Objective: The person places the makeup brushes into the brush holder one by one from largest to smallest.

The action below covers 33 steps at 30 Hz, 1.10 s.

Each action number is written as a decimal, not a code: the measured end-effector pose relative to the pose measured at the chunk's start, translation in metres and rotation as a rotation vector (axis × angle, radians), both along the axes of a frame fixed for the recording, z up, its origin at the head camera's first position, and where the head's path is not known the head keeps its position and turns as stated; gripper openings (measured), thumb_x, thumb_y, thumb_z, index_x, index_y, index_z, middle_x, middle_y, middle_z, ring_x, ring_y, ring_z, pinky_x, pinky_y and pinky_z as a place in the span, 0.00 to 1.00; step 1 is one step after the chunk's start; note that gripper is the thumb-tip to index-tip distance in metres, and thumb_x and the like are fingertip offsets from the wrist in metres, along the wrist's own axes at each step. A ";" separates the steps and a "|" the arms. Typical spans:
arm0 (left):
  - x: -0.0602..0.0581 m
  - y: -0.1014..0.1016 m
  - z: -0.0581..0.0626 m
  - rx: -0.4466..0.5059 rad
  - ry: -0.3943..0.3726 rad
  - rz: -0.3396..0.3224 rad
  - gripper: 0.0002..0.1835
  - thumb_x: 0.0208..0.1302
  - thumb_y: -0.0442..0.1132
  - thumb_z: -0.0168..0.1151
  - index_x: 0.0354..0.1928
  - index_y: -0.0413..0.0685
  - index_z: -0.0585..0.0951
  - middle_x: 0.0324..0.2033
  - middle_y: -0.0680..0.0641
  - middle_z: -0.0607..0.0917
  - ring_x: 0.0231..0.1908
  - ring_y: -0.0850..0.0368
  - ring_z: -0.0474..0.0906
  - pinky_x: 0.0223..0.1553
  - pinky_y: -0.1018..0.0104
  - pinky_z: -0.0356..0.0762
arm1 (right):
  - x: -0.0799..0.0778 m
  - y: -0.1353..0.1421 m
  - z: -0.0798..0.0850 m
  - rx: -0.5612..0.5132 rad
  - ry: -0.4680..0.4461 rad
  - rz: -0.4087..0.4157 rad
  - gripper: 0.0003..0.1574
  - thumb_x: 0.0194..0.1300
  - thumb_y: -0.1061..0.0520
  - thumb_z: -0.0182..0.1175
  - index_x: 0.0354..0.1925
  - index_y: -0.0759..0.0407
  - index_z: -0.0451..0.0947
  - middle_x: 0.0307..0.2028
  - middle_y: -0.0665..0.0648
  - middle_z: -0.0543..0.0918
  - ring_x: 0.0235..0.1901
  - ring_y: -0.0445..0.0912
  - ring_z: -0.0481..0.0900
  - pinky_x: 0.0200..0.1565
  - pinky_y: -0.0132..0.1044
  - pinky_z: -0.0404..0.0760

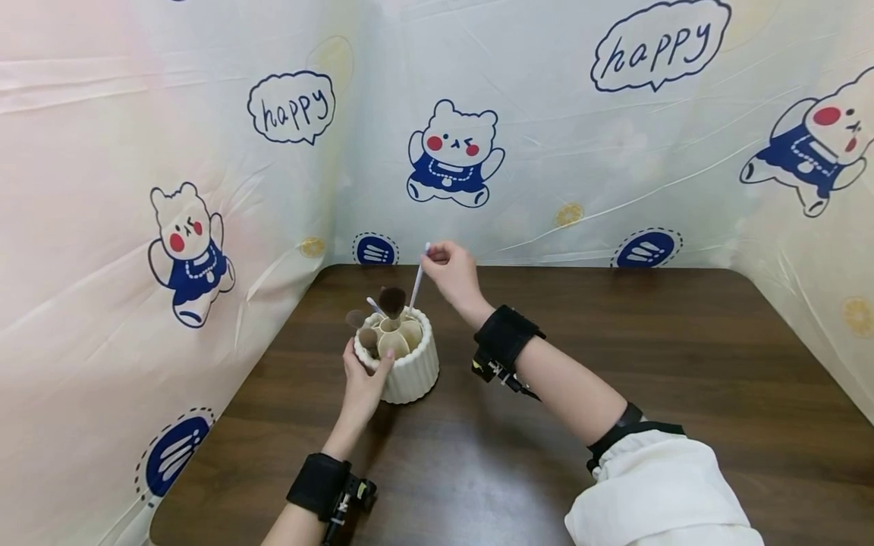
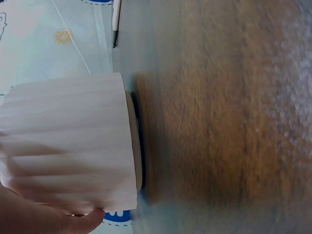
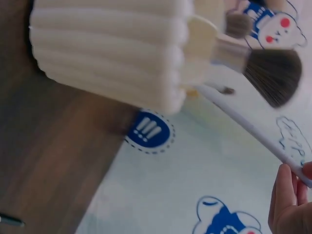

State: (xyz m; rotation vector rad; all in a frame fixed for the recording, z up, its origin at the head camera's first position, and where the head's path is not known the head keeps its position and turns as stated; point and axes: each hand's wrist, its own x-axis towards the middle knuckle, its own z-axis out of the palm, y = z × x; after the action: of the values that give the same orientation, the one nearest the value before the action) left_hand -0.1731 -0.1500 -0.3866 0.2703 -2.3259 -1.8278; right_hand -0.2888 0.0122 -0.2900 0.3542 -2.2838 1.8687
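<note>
A white ribbed brush holder [image 1: 412, 371] stands on the table, its mouth divided into round compartments. My left hand [image 1: 362, 379] grips its near left side, thumb at the rim; in the left wrist view its ribbed wall [image 2: 73, 131] hides most of the fingers. A large dark makeup brush [image 1: 392, 302] and smaller brushes [image 1: 369, 338] stick up from it. Above the far rim, my right hand [image 1: 454, 274] pinches the top of a thin lilac stick [image 3: 248, 127], like a brush handle. The stick slants down to the holder's mouth; its lower end is hidden.
The brown wooden table [image 1: 614, 341] spreads to the right of the holder. Printed cloth [image 1: 546, 152] hangs behind and at both sides. Black straps with small cameras [image 1: 505, 341] sit on both wrists. A thin dark-tipped rod [image 2: 116, 24] shows in the left wrist view.
</note>
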 end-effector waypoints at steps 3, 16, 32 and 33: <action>-0.001 -0.001 -0.002 -0.015 -0.006 -0.004 0.46 0.66 0.42 0.56 0.72 0.36 0.36 0.72 0.31 0.41 0.73 0.38 0.41 0.73 0.45 0.45 | 0.005 -0.007 -0.009 0.040 -0.015 0.025 0.12 0.62 0.61 0.61 0.43 0.68 0.78 0.42 0.65 0.84 0.43 0.53 0.82 0.43 0.34 0.82; -0.008 -0.007 -0.018 -0.034 0.023 0.005 0.47 0.66 0.46 0.57 0.73 0.39 0.36 0.72 0.32 0.42 0.73 0.39 0.42 0.73 0.45 0.46 | 0.011 -0.020 -0.043 0.251 -0.045 0.084 0.07 0.59 0.62 0.63 0.36 0.65 0.80 0.35 0.62 0.86 0.37 0.50 0.84 0.41 0.32 0.80; -0.009 -0.008 -0.019 -0.040 0.010 0.011 0.48 0.66 0.46 0.57 0.73 0.40 0.36 0.72 0.33 0.42 0.73 0.40 0.41 0.73 0.45 0.45 | 0.011 -0.017 -0.047 0.373 -0.125 0.157 0.08 0.58 0.61 0.64 0.35 0.66 0.80 0.34 0.61 0.85 0.32 0.45 0.79 0.32 0.26 0.75; -0.009 -0.008 -0.019 -0.038 0.008 0.011 0.48 0.66 0.45 0.57 0.73 0.40 0.36 0.73 0.33 0.42 0.73 0.40 0.41 0.73 0.45 0.45 | 0.011 -0.016 -0.046 0.375 -0.124 0.158 0.08 0.58 0.61 0.64 0.34 0.66 0.81 0.34 0.61 0.85 0.32 0.45 0.80 0.32 0.26 0.75</action>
State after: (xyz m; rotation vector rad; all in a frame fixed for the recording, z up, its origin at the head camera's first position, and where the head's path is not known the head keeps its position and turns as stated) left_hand -0.1821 -0.1580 -0.4051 0.2690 -2.3459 -1.7746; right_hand -0.2780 -0.0043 -0.3363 0.4939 -2.7673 1.5556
